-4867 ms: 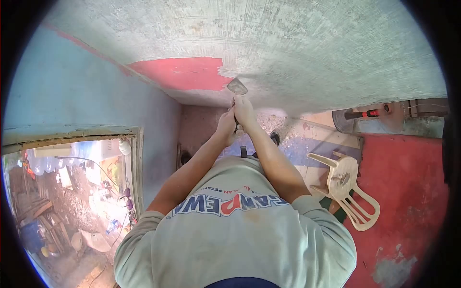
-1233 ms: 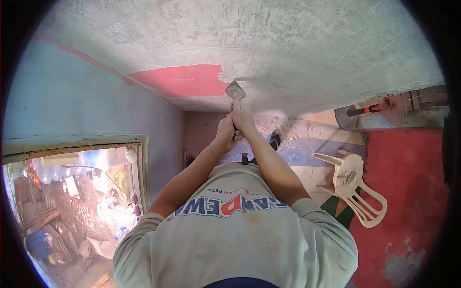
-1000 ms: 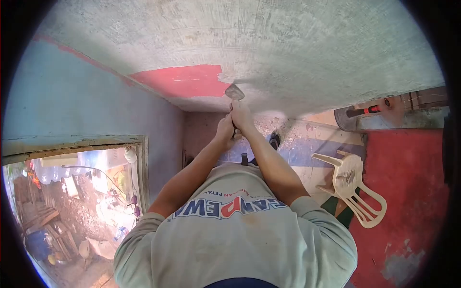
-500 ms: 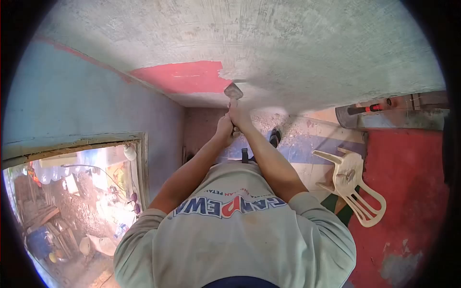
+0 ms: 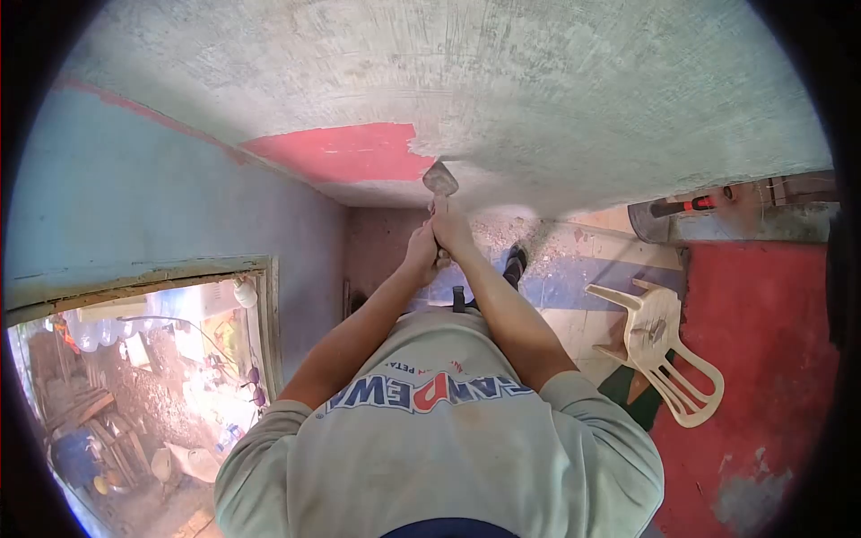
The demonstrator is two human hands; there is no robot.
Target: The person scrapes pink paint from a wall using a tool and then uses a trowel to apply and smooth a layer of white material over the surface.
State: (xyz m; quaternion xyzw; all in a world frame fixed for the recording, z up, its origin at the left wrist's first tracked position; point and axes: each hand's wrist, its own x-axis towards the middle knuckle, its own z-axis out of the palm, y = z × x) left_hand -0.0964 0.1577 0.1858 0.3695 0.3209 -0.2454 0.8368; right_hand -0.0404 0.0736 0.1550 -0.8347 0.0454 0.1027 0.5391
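My left hand and my right hand are both closed around the handle of a hand scraper, the right one farther forward. Its short, spade-shaped metal blade points away from me. The blade tip lies right at the lower right edge of a pink paint patch on the wall. Around this patch the wall is grey and streaked. Much of the handle is hidden by my fingers.
A blue-grey wall with a window frame meets it on the left. On the right, a cream plastic chair stands by a red surface. Crumbs of debris lie on the floor. A red-and-black handled tool rests on a ledge.
The scraper and both hands sit slightly lower in the view, along with the wall patch. The blade stays by the patch's lower right edge, and both hands keep their grip.
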